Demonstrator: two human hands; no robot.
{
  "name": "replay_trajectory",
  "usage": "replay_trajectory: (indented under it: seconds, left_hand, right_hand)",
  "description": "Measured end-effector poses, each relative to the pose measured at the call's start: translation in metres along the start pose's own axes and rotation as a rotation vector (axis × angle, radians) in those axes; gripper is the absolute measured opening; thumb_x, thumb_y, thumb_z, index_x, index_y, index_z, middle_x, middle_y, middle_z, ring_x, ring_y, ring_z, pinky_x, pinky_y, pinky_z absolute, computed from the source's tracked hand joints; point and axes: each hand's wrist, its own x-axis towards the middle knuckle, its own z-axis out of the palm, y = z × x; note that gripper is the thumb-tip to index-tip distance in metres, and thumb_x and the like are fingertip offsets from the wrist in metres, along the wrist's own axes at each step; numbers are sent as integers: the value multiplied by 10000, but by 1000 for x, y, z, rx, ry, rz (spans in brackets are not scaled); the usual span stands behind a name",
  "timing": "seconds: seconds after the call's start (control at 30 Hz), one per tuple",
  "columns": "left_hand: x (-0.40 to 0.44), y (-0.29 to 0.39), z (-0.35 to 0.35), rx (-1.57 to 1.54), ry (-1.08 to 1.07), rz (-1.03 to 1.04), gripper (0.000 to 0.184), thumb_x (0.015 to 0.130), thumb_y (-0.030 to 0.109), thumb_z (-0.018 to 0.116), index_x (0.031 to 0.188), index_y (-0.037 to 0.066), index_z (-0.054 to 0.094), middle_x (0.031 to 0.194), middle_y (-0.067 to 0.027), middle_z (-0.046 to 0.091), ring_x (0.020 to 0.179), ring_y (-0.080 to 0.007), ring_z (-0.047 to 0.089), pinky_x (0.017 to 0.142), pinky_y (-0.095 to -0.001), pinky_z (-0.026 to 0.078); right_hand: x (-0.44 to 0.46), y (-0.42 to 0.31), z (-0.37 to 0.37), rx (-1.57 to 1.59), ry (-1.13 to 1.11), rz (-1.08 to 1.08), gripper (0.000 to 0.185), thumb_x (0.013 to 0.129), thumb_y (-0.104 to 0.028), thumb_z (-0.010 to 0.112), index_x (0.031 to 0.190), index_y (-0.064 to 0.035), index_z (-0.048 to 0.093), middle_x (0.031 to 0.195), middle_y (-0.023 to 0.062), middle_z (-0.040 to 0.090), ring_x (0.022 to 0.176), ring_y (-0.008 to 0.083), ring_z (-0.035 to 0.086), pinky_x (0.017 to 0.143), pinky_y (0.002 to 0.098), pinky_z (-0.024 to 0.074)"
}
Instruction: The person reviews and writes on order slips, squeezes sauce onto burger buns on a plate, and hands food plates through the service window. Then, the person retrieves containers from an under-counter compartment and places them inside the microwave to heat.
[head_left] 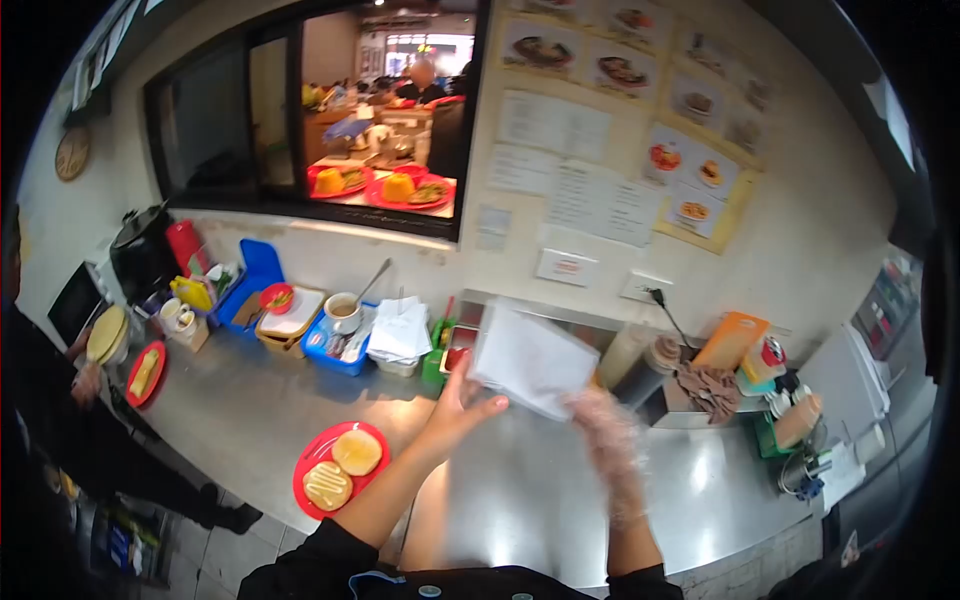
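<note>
A white, flat, roughly rectangular sheet or lid (535,362) is tilted up above the back of the steel counter, blurred by motion. My right hand (605,430), in a clear plastic glove, grips its lower right corner. Bare and close to the sheet's left edge is my left hand (462,405), thumb and fingers apart; I cannot tell whether it touches the sheet. Left of my left forearm, a red plate (309,449) carries two bun halves: the plain one (357,452) and one with zigzag pale sauce (327,485).
Along the wall stand blue bins (335,357), a cup with a spoon (343,312), a paper stack (400,330), sauce bottles (650,370) and a brown cloth (708,388). At left, another person's hand (88,380) is near a red plate with food (147,375).
</note>
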Motion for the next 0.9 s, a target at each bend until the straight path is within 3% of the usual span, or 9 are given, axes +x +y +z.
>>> replay_trajectory:
  seconds: [0.1, 0.17, 0.27, 0.37, 0.43, 0.57, 0.63, 0.77, 0.9]
  left_hand:
    - [-18, 0, -57, -442, 161, -292, 504, 779, 102, 645, 1218, 34, 406, 1174, -106, 514, 1088, -221, 504, 912, -368, 416]
    - [-25, 5, -97, -444, 429, -179, 361, 793, 64, 617, 1124, 28, 478, 1060, -83, 569, 970, -200, 564, 840, -349, 465]
    - [-21, 16, -168, -165, 526, -12, 311, 776, 0, 606, 1074, 6, 516, 991, -78, 591, 901, -166, 581, 783, -279, 481]
    - [-4, 61, -207, 149, 533, 71, 259, 764, -44, 601, 1017, -12, 553, 937, -74, 601, 875, -134, 573, 770, -253, 475]
    - [11, 86, -229, 353, 447, 160, 170, 808, 11, 580, 977, -12, 576, 897, -73, 617, 820, -120, 586, 724, -249, 485]
    - [17, 130, -241, 300, 397, 90, 132, 858, 76, 542, 941, -15, 590, 821, -65, 635, 733, -96, 590, 667, -226, 479]
    - [16, 139, -241, 256, 352, 66, 180, 890, 124, 509, 950, -29, 581, 732, -47, 632, 667, -70, 576, 607, -204, 457]
    - [13, 118, -250, 449, 311, 180, 148, 863, 91, 542, 950, -20, 586, 714, -46, 623, 663, -79, 583, 592, -206, 460]
    - [1, 103, -213, 91, 365, 119, 25, 832, -4, 543, 851, -9, 527, 694, -20, 584, 669, -60, 567, 588, -195, 447]
  right_hand:
    - [10, 68, 68, 323, -139, 281, 356, 883, -269, 518, 1088, 19, 566, 1099, 119, 558, 1056, 214, 519, 915, 323, 405]
    - [28, 79, 97, 882, -510, 310, 417, 869, -341, 541, 1140, -26, 573, 1152, 114, 541, 1192, 196, 403, 930, 355, 409]
    - [94, 108, 129, -71, -434, 85, 486, 837, -407, 583, 1111, -5, 571, 1119, 83, 556, 1086, 186, 501, 861, 317, 448]
    - [179, 165, 156, 56, -250, 492, 475, 817, -260, 569, 1208, -11, 465, 860, 111, 583, 707, 161, 608, 559, 280, 497]
    - [219, 199, 180, 3, -122, 624, 363, 813, -209, 515, 1072, 44, 485, 791, 167, 575, 558, 206, 598, 450, 317, 485]
    - [274, 317, 187, 147, -26, 737, 267, 817, -176, 513, 886, 82, 512, 684, 227, 580, 525, 290, 611, 405, 316, 491]
    - [283, 346, 192, -233, 208, 544, 188, 817, -144, 520, 827, 43, 527, 665, 208, 585, 527, 335, 613, 408, 322, 487]
    - [266, 307, 186, -897, 208, 261, 182, 749, -114, 620, 823, 28, 534, 716, 162, 598, 562, 310, 607, 462, 409, 488]
    - [211, 205, 192, -136, 456, 83, 103, 810, -122, 585, 782, -60, 507, 605, 50, 515, 474, 125, 493, 404, 273, 394]
